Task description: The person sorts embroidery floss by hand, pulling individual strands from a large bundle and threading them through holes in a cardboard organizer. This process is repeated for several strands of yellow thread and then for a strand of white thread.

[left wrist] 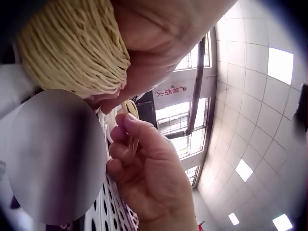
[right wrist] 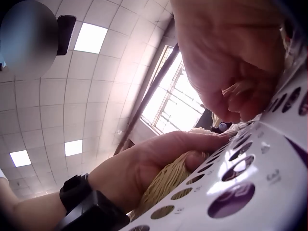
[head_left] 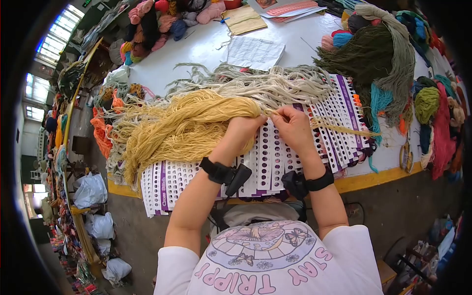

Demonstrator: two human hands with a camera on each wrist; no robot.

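A thick hank of yellow thread (head_left: 191,118) lies across white-and-purple punched thread cards (head_left: 265,162). My left hand (head_left: 242,132) grips the hank's right end; in the left wrist view the bundled thread (left wrist: 77,48) bulges out beside the palm. Close on its right, my right hand (head_left: 296,130) pinches a few yellow strands, which show as a small loop (left wrist: 130,109) between thumb and fingers. A thin yellow tail (head_left: 344,130) runs from there to the right over the cards. In the right wrist view the fingertips of both hands nearly meet, low over the card holes (right wrist: 233,199).
Cream-white thread (head_left: 275,83) lies behind the yellow hank. Dark green and grey hanks (head_left: 368,59) are piled at right, near scissors (head_left: 406,156) by the table edge. Papers (head_left: 255,51) lie farther back. Colourful yarn (head_left: 147,24) is heaped at back left, orange thread (head_left: 101,130) at left.
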